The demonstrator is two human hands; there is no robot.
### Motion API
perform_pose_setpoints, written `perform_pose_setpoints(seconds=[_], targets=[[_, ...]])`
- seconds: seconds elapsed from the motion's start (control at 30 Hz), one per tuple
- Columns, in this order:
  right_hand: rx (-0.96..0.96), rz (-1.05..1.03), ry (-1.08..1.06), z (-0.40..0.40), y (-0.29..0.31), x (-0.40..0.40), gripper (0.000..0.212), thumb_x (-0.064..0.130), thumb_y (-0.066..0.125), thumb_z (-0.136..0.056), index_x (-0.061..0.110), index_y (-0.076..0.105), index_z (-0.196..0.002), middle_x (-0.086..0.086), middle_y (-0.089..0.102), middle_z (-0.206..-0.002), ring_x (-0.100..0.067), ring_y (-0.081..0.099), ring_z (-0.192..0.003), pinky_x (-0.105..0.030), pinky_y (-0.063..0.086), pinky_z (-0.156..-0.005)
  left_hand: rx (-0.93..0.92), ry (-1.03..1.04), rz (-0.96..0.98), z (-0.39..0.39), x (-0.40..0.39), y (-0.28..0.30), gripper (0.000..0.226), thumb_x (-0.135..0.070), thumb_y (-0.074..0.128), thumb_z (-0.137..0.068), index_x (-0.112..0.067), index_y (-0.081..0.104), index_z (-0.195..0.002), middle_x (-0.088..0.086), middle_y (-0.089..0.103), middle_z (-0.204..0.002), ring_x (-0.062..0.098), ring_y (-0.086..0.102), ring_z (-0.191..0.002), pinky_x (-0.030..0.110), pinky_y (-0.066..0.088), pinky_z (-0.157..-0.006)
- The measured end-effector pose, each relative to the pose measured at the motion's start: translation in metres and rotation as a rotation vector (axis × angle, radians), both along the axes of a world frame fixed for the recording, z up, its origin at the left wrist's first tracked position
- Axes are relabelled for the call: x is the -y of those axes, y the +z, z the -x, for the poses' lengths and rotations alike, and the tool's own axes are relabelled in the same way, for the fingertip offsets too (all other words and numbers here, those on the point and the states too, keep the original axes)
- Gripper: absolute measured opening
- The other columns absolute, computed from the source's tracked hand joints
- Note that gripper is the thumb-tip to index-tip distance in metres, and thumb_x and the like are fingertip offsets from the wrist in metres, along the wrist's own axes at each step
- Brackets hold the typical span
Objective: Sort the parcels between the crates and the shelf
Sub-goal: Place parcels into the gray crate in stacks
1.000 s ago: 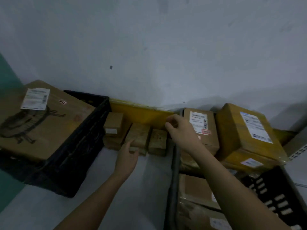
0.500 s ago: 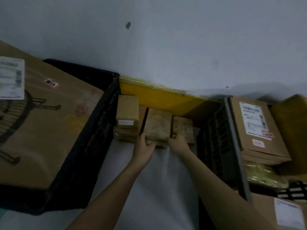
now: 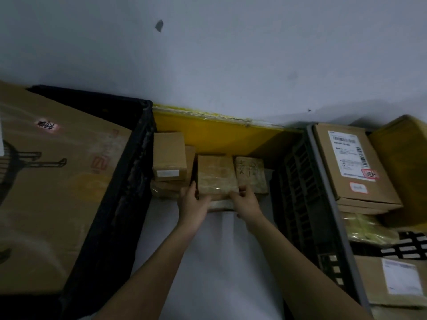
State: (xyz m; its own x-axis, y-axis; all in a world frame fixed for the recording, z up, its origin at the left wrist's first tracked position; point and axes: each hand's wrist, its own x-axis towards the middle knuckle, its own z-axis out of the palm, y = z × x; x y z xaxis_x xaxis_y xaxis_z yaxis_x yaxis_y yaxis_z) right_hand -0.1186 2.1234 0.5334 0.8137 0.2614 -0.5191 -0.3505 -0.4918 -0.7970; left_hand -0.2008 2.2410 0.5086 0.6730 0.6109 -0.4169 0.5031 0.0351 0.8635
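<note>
A small brown parcel (image 3: 216,174) wrapped in clear tape lies on the white floor between two black crates. My left hand (image 3: 193,203) grips its near left corner and my right hand (image 3: 246,202) grips its near right corner. To its left stands a small stack of cardboard boxes (image 3: 169,155) with a white label. On its right lies a flat parcel with handwriting (image 3: 250,173). The left crate (image 3: 129,181) holds a large printed carton (image 3: 53,181). In the right crate (image 3: 300,181) sits a labelled box (image 3: 353,167) on top of other parcels.
A yellow skirting strip (image 3: 215,132) runs along the grey wall behind the parcels. A yellow-taped parcel (image 3: 402,158) sits at the far right. A yellow-green bag (image 3: 367,227) and another labelled box (image 3: 397,280) fill the right crate's near part. White floor (image 3: 221,262) lies between the crates.
My right hand came off the box in the right crate and down to the middle parcel. Both hands now grip its near corners, and the view has moved closer.
</note>
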Motion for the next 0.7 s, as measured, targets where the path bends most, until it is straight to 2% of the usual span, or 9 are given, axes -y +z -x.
perform_pose_setpoints(seconds=[0.07, 0.13, 0.2, 0.3, 0.37, 0.43, 0.57, 0.63, 0.7], targets=[[-0.005, -0.044, -0.06, 0.005, 0.001, 0.001, 0.025, 0.029, 0.054, -0.101, 0.019, 0.047, -0.122, 0.008, 0.054, -0.102, -0.005, 0.052, -0.085, -0.023, 0.041, -0.063, -0.008, 0.045, 0.025, 0.001, -0.001, 0.003, 0.068, -0.046, 0.064, -0.085, -0.026, 0.044, -0.146, 0.001, 0.034, -0.143, 0.024, 0.039, -0.133, 0.046, 0.04, -0.111], [-0.021, -0.108, -0.138, 0.014, 0.002, 0.004, 0.025, 0.031, 0.056, -0.1, 0.023, 0.046, -0.121, 0.003, 0.058, -0.11, -0.014, 0.059, -0.094, -0.034, 0.055, -0.076, -0.011, 0.059, 0.022, 0.005, 0.005, 0.004, 0.068, -0.057, 0.063, -0.078, -0.038, 0.046, -0.141, -0.002, 0.038, -0.139, 0.022, 0.04, -0.132, 0.047, 0.042, -0.108], [-0.026, -0.163, -0.21, 0.025, 0.004, 0.011, 0.022, 0.026, 0.057, -0.099, 0.024, 0.048, -0.119, -0.002, 0.06, -0.115, -0.022, 0.063, -0.103, -0.047, 0.059, -0.087, 0.017, 0.064, 0.052, 0.011, 0.014, 0.011, 0.056, -0.054, 0.065, -0.079, -0.05, 0.046, -0.131, -0.004, 0.04, -0.136, 0.021, 0.043, -0.128, 0.046, 0.045, -0.105], [-0.022, -0.233, -0.236, 0.037, 0.013, 0.022, 0.013, 0.02, 0.057, -0.1, 0.024, 0.051, -0.111, -0.002, 0.061, -0.112, -0.024, 0.064, -0.104, -0.051, 0.058, -0.089, 0.096, 0.084, 0.112, 0.022, 0.025, 0.028, 0.045, -0.046, 0.066, -0.089, -0.05, 0.043, -0.127, -0.002, 0.043, -0.141, 0.02, 0.049, -0.125, 0.043, 0.048, -0.103], [-0.003, -0.259, -0.215, 0.044, 0.024, 0.029, 0.008, 0.02, 0.058, -0.099, 0.025, 0.052, -0.101, -0.004, 0.062, -0.109, -0.024, 0.065, -0.102, -0.052, 0.057, -0.09, 0.144, 0.114, 0.124, 0.031, 0.028, 0.038, 0.051, -0.045, 0.064, -0.092, -0.041, 0.041, -0.137, -0.005, 0.041, -0.141, 0.017, 0.047, -0.125, 0.035, 0.047, -0.099], [0.027, -0.288, -0.169, 0.052, 0.036, 0.037, 0.008, 0.02, 0.059, -0.098, 0.024, 0.053, -0.1, -0.006, 0.063, -0.108, -0.025, 0.066, -0.101, -0.052, 0.057, -0.09, 0.179, 0.195, 0.204, 0.042, 0.029, 0.052, 0.065, -0.047, 0.067, -0.089, -0.032, 0.036, -0.145, -0.004, 0.046, -0.136, 0.017, 0.052, -0.119, 0.031, 0.048, -0.092], [0.103, -0.318, -0.026, 0.067, 0.061, 0.062, 0.01, 0.022, 0.062, -0.097, 0.022, 0.053, -0.102, -0.006, 0.064, -0.11, -0.022, 0.066, -0.099, -0.05, 0.058, -0.088, 0.225, 0.277, 0.326, 0.07, 0.04, 0.078, 0.079, -0.047, 0.077, -0.079, -0.029, 0.04, -0.146, -0.003, 0.061, -0.127, 0.018, 0.064, -0.107, 0.045, 0.055, -0.095], [0.234, -0.264, 0.061, 0.073, 0.075, 0.076, 0.018, 0.023, 0.063, -0.095, 0.023, 0.053, -0.11, -0.002, 0.062, -0.115, -0.014, 0.064, -0.098, -0.038, 0.06, -0.084, 0.264, 0.277, 0.285, 0.083, 0.056, 0.094, 0.082, -0.045, 0.08, -0.076, -0.03, 0.041, -0.146, -0.002, 0.061, -0.13, 0.017, 0.064, -0.107, 0.039, 0.057, -0.089], [0.376, -0.237, 0.124, 0.081, 0.09, 0.087, 0.037, 0.036, 0.066, -0.092, 0.027, 0.05, -0.124, 0.004, 0.055, -0.124, -0.011, 0.059, -0.108, -0.035, 0.056, -0.09, 0.283, 0.267, 0.124, 0.094, 0.079, 0.115, 0.087, -0.039, 0.081, -0.078, -0.028, 0.034, -0.151, -0.006, 0.052, -0.134, 0.013, 0.057, -0.11, 0.025, 0.052, -0.079]])
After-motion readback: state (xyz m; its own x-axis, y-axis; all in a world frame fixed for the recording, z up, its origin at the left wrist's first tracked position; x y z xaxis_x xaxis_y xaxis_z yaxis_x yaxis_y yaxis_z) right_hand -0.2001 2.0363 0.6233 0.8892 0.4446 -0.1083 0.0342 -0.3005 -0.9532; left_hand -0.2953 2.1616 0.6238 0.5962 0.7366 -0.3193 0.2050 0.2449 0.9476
